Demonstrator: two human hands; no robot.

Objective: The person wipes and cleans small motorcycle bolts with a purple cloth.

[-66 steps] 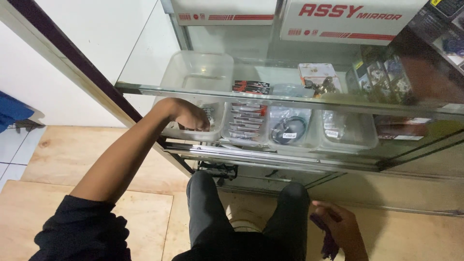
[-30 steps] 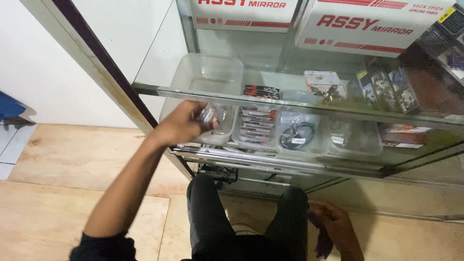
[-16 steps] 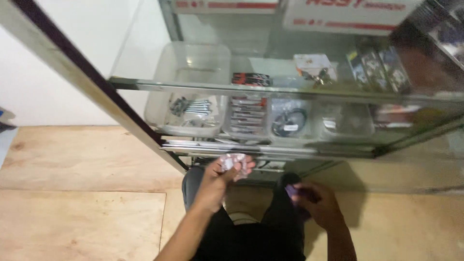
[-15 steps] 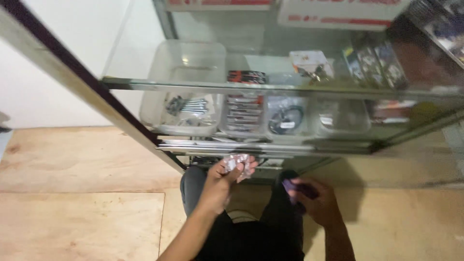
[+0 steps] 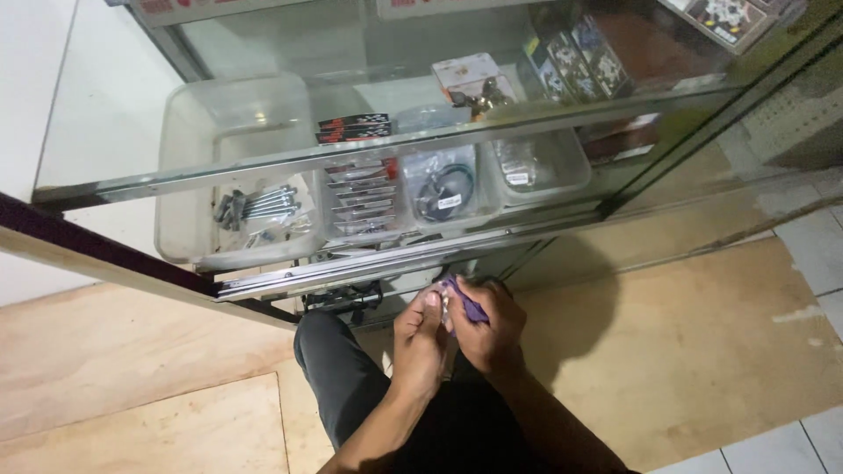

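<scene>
Here, left hand (image 5: 420, 338) fingers curled on small silvery part, right hand (image 5: 488, 323) fingers gripping purple strip (image 5: 468, 304), clear plastic bin (image 5: 189, 189) above.

Both forearms are bare, with no sleeves, watch or rings showing on the left hand (image 5: 420, 344) or right hand (image 5: 488, 326). The legs wear dark grey trousers (image 5: 351, 386).
</scene>
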